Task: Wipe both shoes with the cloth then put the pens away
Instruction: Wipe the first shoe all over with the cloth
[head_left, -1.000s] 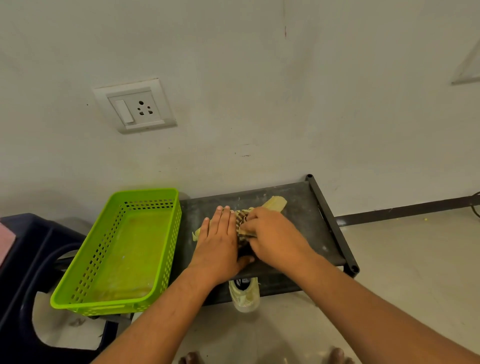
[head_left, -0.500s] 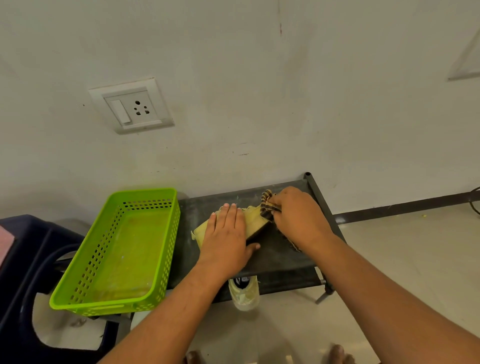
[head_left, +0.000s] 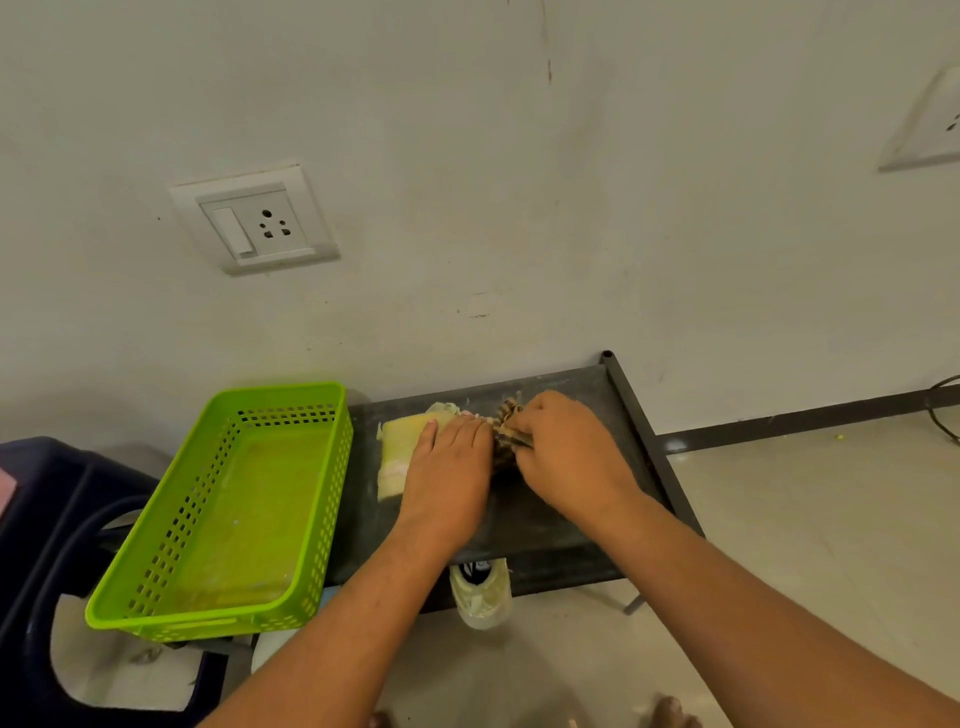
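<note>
Left hand (head_left: 447, 467) lies flat, fingers straight, pressing on a yellow shoe (head_left: 402, 441) on the top of a black rack (head_left: 613, 405). Right hand (head_left: 566, 457), just beside it, has its fingers curled round a striped cloth (head_left: 506, 415), which touches the shoe's right end. A pale shoe (head_left: 480, 597) sits on the lower shelf beneath. A green basket (head_left: 332, 499) rests on a navy stool (head_left: 47, 499), left of the rack.
</note>
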